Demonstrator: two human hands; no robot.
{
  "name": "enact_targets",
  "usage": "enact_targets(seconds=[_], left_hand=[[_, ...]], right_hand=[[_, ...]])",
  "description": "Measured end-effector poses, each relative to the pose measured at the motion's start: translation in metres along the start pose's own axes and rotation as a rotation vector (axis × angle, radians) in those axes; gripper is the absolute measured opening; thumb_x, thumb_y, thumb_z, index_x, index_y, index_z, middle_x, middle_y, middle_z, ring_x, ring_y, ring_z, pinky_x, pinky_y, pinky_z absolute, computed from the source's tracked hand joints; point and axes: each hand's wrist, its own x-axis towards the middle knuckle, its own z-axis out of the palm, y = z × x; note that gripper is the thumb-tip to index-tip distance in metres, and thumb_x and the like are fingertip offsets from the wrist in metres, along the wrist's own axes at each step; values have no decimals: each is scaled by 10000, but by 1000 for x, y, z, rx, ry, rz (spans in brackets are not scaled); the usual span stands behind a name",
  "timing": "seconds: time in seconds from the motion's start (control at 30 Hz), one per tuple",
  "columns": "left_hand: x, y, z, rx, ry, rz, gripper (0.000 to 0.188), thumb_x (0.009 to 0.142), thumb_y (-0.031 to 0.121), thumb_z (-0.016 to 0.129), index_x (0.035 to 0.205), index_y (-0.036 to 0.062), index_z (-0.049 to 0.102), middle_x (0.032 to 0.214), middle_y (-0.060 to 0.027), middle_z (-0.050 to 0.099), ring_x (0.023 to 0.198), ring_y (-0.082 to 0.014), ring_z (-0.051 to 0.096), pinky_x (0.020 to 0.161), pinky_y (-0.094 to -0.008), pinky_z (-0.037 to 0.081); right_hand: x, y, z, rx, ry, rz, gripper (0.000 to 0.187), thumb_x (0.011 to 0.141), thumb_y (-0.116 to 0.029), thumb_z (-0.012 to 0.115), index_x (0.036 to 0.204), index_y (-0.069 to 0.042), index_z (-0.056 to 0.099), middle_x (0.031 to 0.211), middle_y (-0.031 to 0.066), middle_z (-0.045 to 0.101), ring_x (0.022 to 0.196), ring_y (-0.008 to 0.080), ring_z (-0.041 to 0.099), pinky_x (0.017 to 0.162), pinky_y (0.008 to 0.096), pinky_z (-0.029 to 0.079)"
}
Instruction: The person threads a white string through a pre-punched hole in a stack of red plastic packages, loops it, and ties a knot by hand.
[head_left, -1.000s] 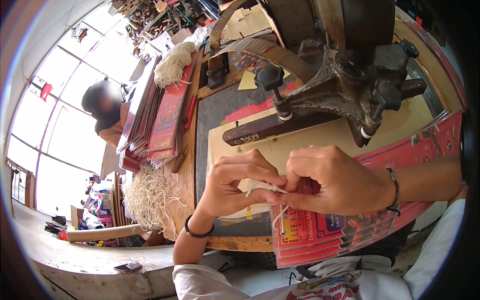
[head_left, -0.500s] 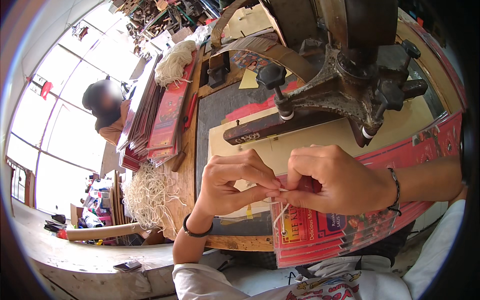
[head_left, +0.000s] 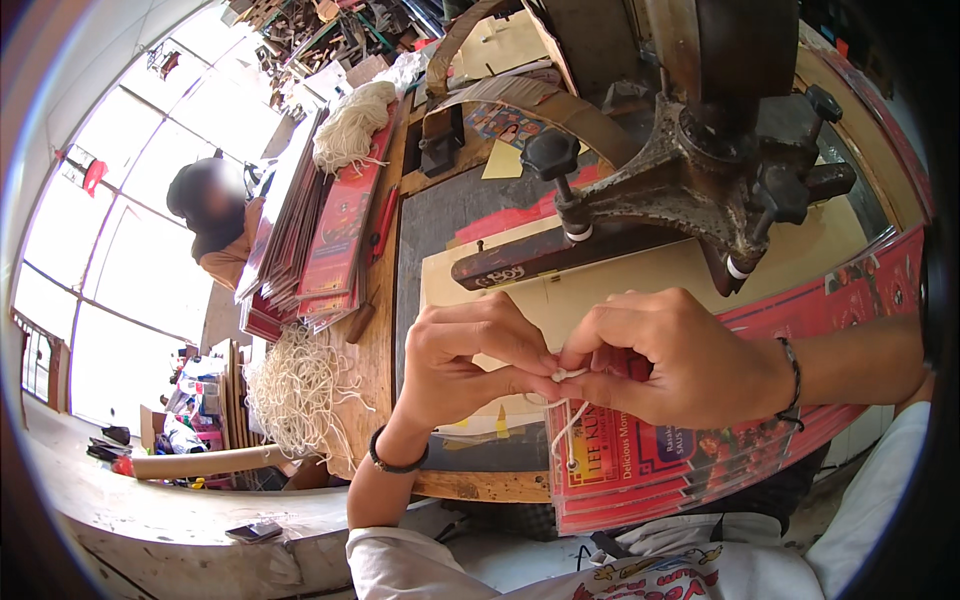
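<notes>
My left hand (head_left: 470, 360) and my right hand (head_left: 672, 358) meet fingertip to fingertip over the front of the wooden workbench (head_left: 372, 330). Both pinch a short white string (head_left: 568, 378) whose loose end hangs down onto a fanned stack of red printed cards (head_left: 680, 470). The cards lie under my right hand and reach past the bench's front edge. A tan card sheet (head_left: 640, 285) lies just behind my hands. Each wrist wears a dark band.
A heavy iron press (head_left: 700, 190) with black knobs stands behind my hands. Left of it lie a stack of red cards (head_left: 325, 240), a bundle of white string (head_left: 350, 130) and a loose heap of string (head_left: 300, 385) at the bench corner. Another person (head_left: 215, 220) sits at far left by the windows.
My fingers have worked the string tighter, with both hands drawn slightly closer together. The cards and the press have not moved.
</notes>
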Motion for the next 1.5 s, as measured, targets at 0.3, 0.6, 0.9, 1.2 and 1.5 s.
enact_targets(seconds=[0.3, 0.6, 0.9, 1.2, 1.5], left_hand=[[0, 1, 0, 12, 50, 60, 208, 636, 56, 869, 801, 60, 741, 765, -51, 692, 690, -150, 654, 592, -265, 510], [-1, 2, -2, 223, 26, 91, 174, 674, -16, 807, 810, 76, 749, 791, -34, 668, 683, -134, 649, 576, -252, 507], [0, 3, 1, 252, 53, 52, 193, 703, 62, 823, 870, 69, 726, 791, -44, 666, 661, -139, 644, 575, -256, 503], [-11, -8, -2, -50, 293, -24, 341, 786, 247, 801, 873, 3, 580, 728, -71, 653, 640, -135, 633, 583, -253, 491], [-7, -1, -2, 294, -14, 20, 373, 922, 385, 635, 828, 26, 675, 689, -66, 618, 584, -207, 584, 536, -314, 450]], right_hand=[[-1, 8, -1, 19, 22, -53, 195, 861, -154, 715, 986, -11, 672, 865, 123, 681, 683, 212, 635, 638, 311, 505], [-1, 7, 0, 81, 57, -28, 187, 892, -163, 701, 943, 2, 629, 809, 100, 663, 675, 174, 624, 609, 303, 495], [1, 2, 1, 89, 54, -1, 159, 898, -127, 689, 946, 9, 623, 788, 97, 652, 639, 157, 595, 577, 298, 484], [2, 1, 1, 86, 57, 14, 133, 898, -107, 679, 938, 13, 639, 763, 94, 647, 628, 158, 591, 580, 294, 482], [1, 3, 4, 51, 60, 3, 167, 940, -160, 635, 952, 7, 633, 750, 95, 644, 633, 151, 598, 581, 293, 480]])
